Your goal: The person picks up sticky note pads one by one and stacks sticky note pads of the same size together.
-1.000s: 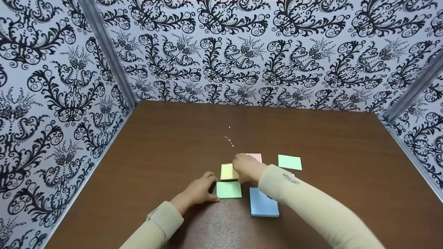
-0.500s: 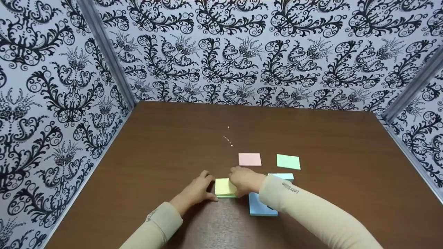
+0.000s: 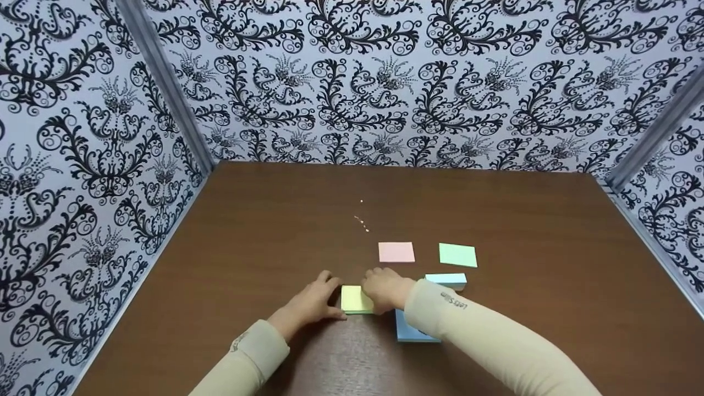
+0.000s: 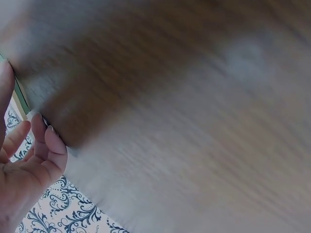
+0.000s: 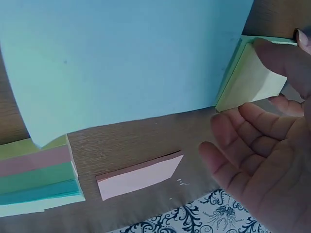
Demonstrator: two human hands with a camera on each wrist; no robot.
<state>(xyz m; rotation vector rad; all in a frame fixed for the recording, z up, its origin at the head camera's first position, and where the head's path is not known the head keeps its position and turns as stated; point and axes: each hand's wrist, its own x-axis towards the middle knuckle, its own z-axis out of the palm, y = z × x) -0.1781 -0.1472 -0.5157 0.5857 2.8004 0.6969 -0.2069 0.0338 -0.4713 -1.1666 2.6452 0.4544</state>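
Note:
A yellow sticky note pad lies on top of a green sticky note pad, their edges nearly lined up. My right hand holds the yellow pad at its right side; in the right wrist view the thumb is on one edge and the fingertips are at the opposite one. At the left side of the stack, my left hand grips the green pad between thumb and fingers at its corners. The left wrist view catches only a green edge of it. Under my right forearm sits a larger blue sticky note pad, partly covered.
Behind the right hand lies a pink sticky note pad, with another green pad to its right. A pale blue block stands by the right sleeve. Small white specks dot the brown table. Patterned walls enclose it.
My right hand has brought the yellow pad toward me and down onto the green pad, uncovering the pink pad. It has since straightened slightly. My left hand has stayed in place.

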